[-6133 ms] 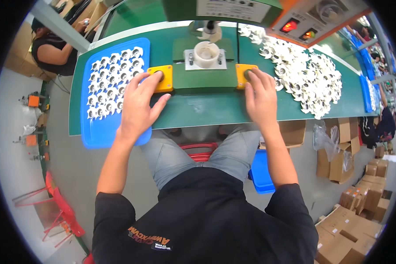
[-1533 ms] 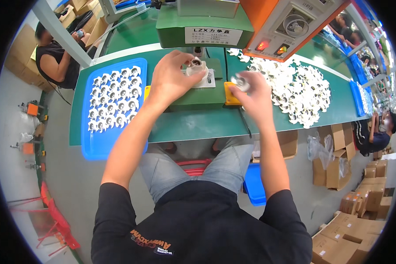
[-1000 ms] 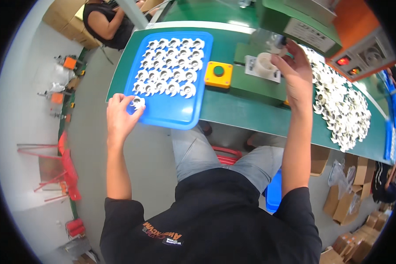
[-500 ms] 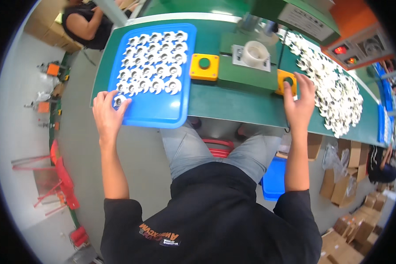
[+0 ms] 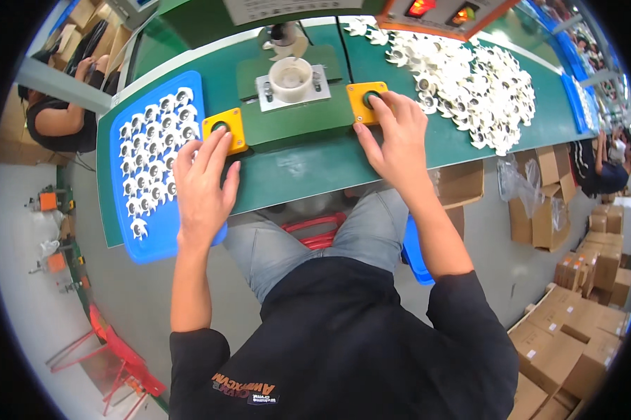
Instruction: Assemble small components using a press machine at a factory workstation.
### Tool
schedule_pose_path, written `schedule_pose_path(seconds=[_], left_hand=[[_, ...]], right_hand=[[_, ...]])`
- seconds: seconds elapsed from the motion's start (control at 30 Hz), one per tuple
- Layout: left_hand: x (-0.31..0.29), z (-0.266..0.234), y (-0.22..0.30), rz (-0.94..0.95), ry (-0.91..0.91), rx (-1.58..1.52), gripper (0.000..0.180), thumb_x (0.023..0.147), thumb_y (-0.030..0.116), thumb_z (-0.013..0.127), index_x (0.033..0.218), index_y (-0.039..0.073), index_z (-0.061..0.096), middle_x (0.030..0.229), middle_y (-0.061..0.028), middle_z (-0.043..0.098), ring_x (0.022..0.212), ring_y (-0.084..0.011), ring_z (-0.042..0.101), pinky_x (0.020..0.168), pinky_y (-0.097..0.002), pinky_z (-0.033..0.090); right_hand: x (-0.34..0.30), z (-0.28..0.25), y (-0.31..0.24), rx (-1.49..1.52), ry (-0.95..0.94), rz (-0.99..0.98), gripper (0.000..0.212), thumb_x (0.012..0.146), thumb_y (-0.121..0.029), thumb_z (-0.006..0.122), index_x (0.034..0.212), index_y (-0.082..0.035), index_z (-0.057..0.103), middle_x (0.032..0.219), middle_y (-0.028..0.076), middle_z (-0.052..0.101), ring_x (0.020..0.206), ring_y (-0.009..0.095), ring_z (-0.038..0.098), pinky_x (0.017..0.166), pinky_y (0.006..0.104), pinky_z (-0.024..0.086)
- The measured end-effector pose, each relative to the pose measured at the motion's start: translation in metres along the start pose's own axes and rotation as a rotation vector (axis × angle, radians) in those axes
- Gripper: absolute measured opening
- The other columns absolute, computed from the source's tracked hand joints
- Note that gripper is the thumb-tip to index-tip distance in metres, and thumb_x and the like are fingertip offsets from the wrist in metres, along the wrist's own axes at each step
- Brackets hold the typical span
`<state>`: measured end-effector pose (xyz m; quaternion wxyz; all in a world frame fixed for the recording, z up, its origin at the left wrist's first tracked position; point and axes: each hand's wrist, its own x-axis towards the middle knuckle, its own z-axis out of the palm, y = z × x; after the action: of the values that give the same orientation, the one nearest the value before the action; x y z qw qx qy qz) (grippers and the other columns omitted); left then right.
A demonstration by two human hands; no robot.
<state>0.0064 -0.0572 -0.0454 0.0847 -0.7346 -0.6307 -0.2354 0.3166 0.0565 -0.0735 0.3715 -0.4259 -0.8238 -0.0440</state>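
Note:
My left hand [image 5: 205, 187] is open, its fingers stretched over the left yellow button box [image 5: 236, 138], fingertips at the dark round button. On the other side, my right hand [image 5: 401, 143] has its fingers apart and reaches onto the right yellow button box [image 5: 359, 96], fingertips at its button. Neither hand holds anything. Between the boxes, a round whitish cup-shaped fixture [image 5: 291, 82] sits on a metal plate [image 5: 268, 102] of a green machine. Rows of small white finned parts [image 5: 140, 229] lie on the blue tray [image 5: 154, 250], partly hidden behind my left hand.
A large heap of white finned parts [image 5: 497, 98] covers the right of the green table [image 5: 308, 168]. An orange control box [image 5: 445, 28] with lit red switches hangs above. Cardboard boxes [image 5: 574, 350] stand on the floor at right. Another person's arm [image 5: 60, 120] shows at far left.
My left hand has let go of a white finned part at the tray's near corner and moved right to the left button box. My right fingers have settled on their button. The whole view has shifted.

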Motion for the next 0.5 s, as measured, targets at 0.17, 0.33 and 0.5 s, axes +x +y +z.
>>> schedule_pose_path(seconds=[0.17,0.33,0.5], left_hand=[[0.007,-0.005,0.003,0.001,-0.048,0.011,0.051,0.086,0.007,0.078,0.135,0.003,0.066,0.136,-0.0106,0.068,0.117,-0.0372,0.057,0.107,-0.0457,0.045],[0.010,-0.006,0.001,0.002,-0.013,-0.042,0.049,0.082,0.012,0.081,0.129,0.002,0.068,0.132,-0.0100,0.070,0.115,-0.0355,0.058,0.102,-0.0454,0.047],[0.021,-0.011,0.003,0.009,0.000,-0.026,0.044,0.083,0.012,0.081,0.124,0.002,0.070,0.122,-0.0116,0.072,0.115,-0.0374,0.058,0.102,-0.0456,0.047]], right_hand=[[0.001,-0.010,0.008,0.020,-0.070,0.002,0.045,0.083,-0.021,0.082,0.122,-0.004,0.066,0.125,0.015,0.063,0.117,0.037,0.058,0.102,0.0503,0.041],[-0.026,-0.017,0.038,0.203,-0.001,0.281,0.026,0.085,-0.006,0.072,0.111,-0.001,0.071,0.117,0.017,0.069,0.110,0.037,0.064,0.096,0.0435,0.049],[-0.038,-0.012,0.041,0.107,-0.037,0.177,0.029,0.082,-0.001,0.072,0.111,-0.001,0.071,0.114,0.015,0.069,0.106,0.035,0.064,0.090,0.0433,0.053]])
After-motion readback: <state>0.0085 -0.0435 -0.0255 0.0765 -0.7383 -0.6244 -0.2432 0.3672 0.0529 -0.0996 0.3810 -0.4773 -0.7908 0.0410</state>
